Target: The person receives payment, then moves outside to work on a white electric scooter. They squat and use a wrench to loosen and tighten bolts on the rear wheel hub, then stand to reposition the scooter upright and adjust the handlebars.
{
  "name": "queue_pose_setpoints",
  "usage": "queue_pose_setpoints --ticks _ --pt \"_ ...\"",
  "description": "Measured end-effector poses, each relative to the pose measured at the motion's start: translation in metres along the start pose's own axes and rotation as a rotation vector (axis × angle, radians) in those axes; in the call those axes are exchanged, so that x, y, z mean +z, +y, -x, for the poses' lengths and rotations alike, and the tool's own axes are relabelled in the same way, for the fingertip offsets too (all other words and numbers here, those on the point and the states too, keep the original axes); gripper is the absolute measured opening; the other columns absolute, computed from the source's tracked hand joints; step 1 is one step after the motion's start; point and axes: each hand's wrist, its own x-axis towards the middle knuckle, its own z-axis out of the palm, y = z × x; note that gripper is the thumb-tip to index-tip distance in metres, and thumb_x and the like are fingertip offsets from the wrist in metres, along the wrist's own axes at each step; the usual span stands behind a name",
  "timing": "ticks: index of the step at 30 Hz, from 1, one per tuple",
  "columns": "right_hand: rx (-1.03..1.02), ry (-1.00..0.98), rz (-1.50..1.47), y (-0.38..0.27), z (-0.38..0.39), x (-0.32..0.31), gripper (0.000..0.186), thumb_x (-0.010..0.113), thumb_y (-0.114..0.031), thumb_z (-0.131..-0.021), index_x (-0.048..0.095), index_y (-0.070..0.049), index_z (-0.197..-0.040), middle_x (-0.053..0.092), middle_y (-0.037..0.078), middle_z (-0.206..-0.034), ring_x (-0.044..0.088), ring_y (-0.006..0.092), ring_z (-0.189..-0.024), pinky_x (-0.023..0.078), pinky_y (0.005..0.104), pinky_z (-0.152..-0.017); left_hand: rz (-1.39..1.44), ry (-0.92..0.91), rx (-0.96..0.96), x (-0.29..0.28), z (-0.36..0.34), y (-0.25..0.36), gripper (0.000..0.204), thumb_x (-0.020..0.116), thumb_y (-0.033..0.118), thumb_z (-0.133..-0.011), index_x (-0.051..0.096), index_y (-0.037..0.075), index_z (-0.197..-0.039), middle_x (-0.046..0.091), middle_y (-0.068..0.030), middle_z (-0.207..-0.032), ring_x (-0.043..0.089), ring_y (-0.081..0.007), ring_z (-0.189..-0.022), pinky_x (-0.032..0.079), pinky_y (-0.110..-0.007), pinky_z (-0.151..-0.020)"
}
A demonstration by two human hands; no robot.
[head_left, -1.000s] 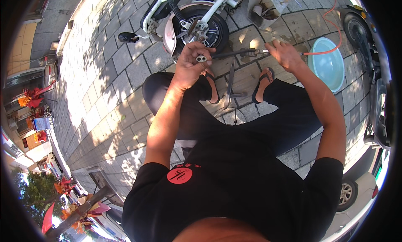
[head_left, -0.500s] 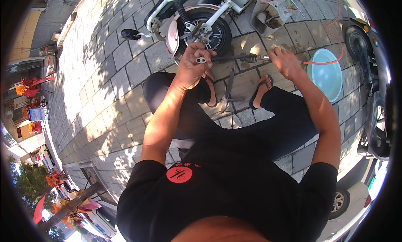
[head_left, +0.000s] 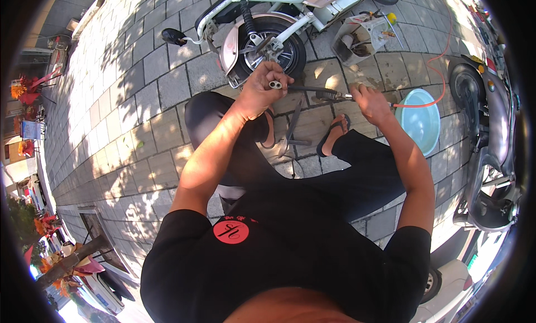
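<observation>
My left hand is closed around an air chuck, its silver two-holed head showing between thumb and fingers. A short black hose runs from it rightward to a dark ribbed part with a metal fitting. My right hand grips that fitting, its fingers curled. A red hose trails from behind this hand up toward the upper right. Below the black hose a dark metal tool lies on the paving between my sandalled feet.
A white scooter stands ahead, its wheel close beyond my left hand. A tub of tools sits to its right, and a light-blue basin beside my right knee. A second scooter stands at the right. Grey paving surrounds me.
The view has turned, shifting the scooters, basin and tub in the picture. Both hands sit lower in it, the right one farther left, with grips unchanged.
</observation>
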Motion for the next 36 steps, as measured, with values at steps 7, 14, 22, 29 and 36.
queue_pose_setpoints --ticks 7,14,22,29,36 --pt "0.024 -0.066 -0.011 -0.001 0.001 0.011 0.041 0.067 -0.005 -0.083 0.057 -0.011 -0.122 0.061 0.014 -0.106 0.069 0.0351 -0.092 0.055 0.0475 -0.075 0.040 -0.011 -0.009 0.003 -0.001 -0.001 0.053 0.068 -0.016 -0.085 0.048 0.006 -0.129 0.065 -0.0039 -0.097 0.062 -0.0241 -0.122 0.049 -0.035 -0.102" --pt "0.006 0.057 -0.165 -0.017 -0.016 -0.009 0.050 0.071 -0.015 -0.090 0.056 -0.015 -0.139 0.064 0.014 -0.110 0.068 0.0390 -0.097 0.053 0.0518 -0.085 0.009 -0.068 -0.013 0.007 -0.006 -0.004 0.053 0.068 -0.016 -0.086 0.048 0.007 -0.129 0.065 -0.0043 -0.098 0.063 -0.0229 -0.116 0.052 -0.034 -0.099" --pt "-0.082 0.211 -0.677 -0.113 -0.082 -0.090 0.043 0.069 -0.022 -0.096 0.061 -0.019 -0.137 0.066 0.008 -0.104 0.069 0.0354 -0.086 0.056 0.0465 -0.071 -0.114 -0.025 -0.191 0.010 -0.003 -0.005 0.053 0.062 -0.017 -0.082 0.047 0.003 -0.130 0.063 -0.0082 -0.111 0.065 -0.0168 -0.101 0.055 -0.029 -0.086" --pt "-0.100 0.120 -0.706 -0.121 -0.090 -0.084 0.038 0.064 -0.026 -0.100 0.060 -0.021 -0.138 0.067 0.010 -0.098 0.069 0.0379 -0.081 0.056 0.0493 -0.070 -0.125 -0.055 -0.181 0.000 -0.002 -0.010 0.055 0.058 -0.018 -0.082 0.046 0.003 -0.131 0.062 -0.0078 -0.113 0.065 -0.0151 -0.100 0.056 -0.029 -0.078" --pt "-0.038 0.318 -0.822 -0.123 -0.092 -0.070 0.046 0.071 -0.024 -0.096 0.056 -0.011 -0.137 0.067 0.011 -0.104 0.068 0.0406 -0.084 0.054 0.0512 -0.071 0.081 -0.051 -0.201 0.004 -0.003 -0.012 0.057 0.061 -0.020 -0.083 0.045 0.004 -0.131 0.063 -0.0083 -0.106 0.065 -0.0172 -0.099 0.056 -0.028 -0.078"
